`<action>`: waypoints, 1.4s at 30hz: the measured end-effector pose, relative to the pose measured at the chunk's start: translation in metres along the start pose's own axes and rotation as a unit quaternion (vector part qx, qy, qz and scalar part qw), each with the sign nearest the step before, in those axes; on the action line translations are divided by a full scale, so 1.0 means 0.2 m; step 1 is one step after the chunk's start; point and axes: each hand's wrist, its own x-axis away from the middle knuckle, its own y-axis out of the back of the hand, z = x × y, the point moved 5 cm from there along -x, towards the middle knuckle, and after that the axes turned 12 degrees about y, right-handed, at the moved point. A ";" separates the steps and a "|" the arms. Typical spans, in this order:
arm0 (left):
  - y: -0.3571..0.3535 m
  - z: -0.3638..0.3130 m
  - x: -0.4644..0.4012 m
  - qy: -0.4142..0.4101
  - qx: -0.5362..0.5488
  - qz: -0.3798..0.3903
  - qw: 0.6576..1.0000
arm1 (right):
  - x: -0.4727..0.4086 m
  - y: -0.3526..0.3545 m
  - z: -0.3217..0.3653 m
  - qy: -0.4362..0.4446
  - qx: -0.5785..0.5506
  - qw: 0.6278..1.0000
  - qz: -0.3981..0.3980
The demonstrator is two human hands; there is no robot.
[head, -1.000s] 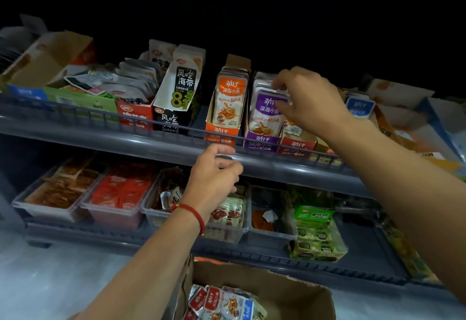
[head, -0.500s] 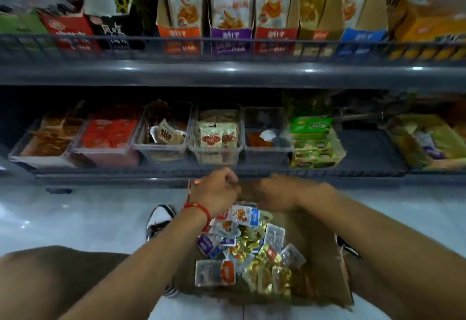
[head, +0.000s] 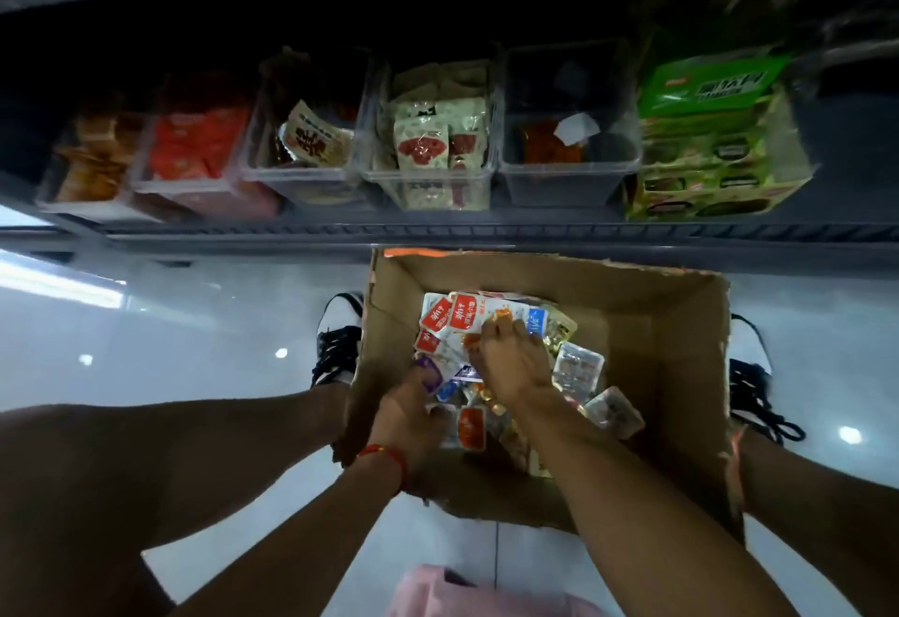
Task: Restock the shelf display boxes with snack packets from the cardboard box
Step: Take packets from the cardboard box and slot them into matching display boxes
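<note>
An open cardboard box is seen on the pale tiled floor, between two black-and-white sneakers, directly in front of the lower shelf. A heap of small snack packets is piled in the box, toward its left and centre: red, blue, purple, clear and gold wrappers.

Both hands are lowered into the box, on top of the heap. The right hand is laid over the packets with fingers curled down around a red-orange packet near the top of the pile; packets appear to be grasped. The left hand, with a red cord bracelet at the wrist, is placed at the box's left wall, fingers bent into the packets near a purple one; whether anything is actually gripped cannot be told, since the fingertips are hidden.

On the lower shelf a row of clear plastic bins is lined up, each partly filled with packets: orange-brown, red, a white-and-red labelled pack, cream packs with red print, and a nearly empty bin. A green display carton is set at the row's right end.
</note>
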 end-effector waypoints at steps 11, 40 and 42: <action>-0.03 -0.03 -0.14 0.052 0.086 -0.026 0.995 | -0.21 -0.28 -0.01 0.043 0.067 0.997 0.017; 0.07 -0.50 0.46 -0.154 0.475 0.345 0.795 | 0.75 0.90 0.21 0.040 -0.295 0.923 -0.243; 0.16 -0.54 0.52 -0.203 0.469 0.315 0.800 | 0.78 1.04 0.21 0.045 -0.280 0.921 -0.266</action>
